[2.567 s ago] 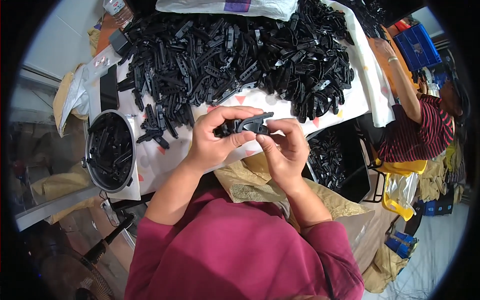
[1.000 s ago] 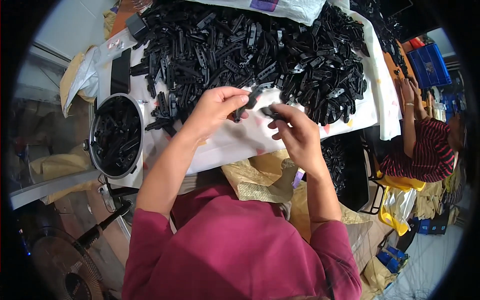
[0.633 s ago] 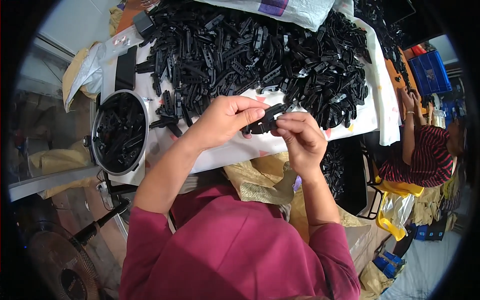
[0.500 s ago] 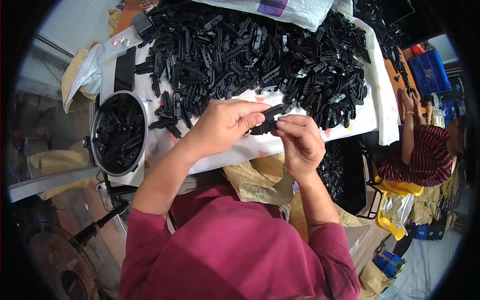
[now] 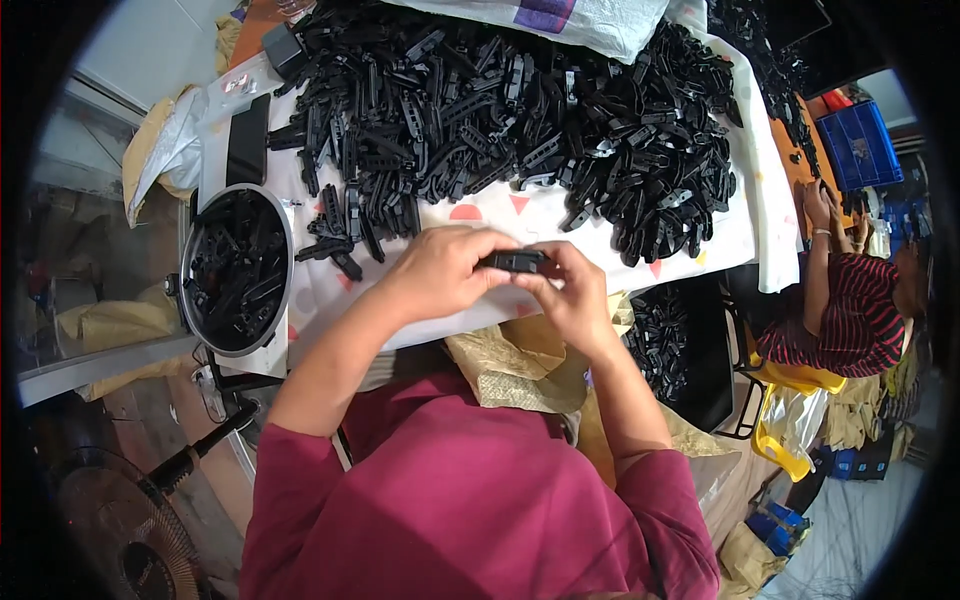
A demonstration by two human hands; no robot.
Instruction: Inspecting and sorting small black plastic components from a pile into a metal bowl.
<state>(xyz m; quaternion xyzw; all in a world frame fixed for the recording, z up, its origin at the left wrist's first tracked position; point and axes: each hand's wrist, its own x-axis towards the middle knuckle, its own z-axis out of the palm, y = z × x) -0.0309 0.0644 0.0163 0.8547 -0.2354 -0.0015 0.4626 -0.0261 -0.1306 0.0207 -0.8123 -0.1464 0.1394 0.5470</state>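
Between my two hands, over the table's near edge, is a small black plastic part. My left hand pinches its left end with thumb and fingers. On its right end, the thumb and fingers of my right hand are closed. Just beyond lie two heaps on the white patterned cloth: long slotted black plastic pieces at left and middle, and curved black pieces at right. My fingers cover both ends of the held part, so its full shape is hidden.
A round grey-rimmed container of black parts stands at left, near a dark phone. A black bin with more parts sits below the table's right side. A floor fan is at lower left. Another person works at far right.
Both hands have drawn slightly toward me, the right one also leftward. The black pieces in my fingers, tilted before, now form one compact, level part.
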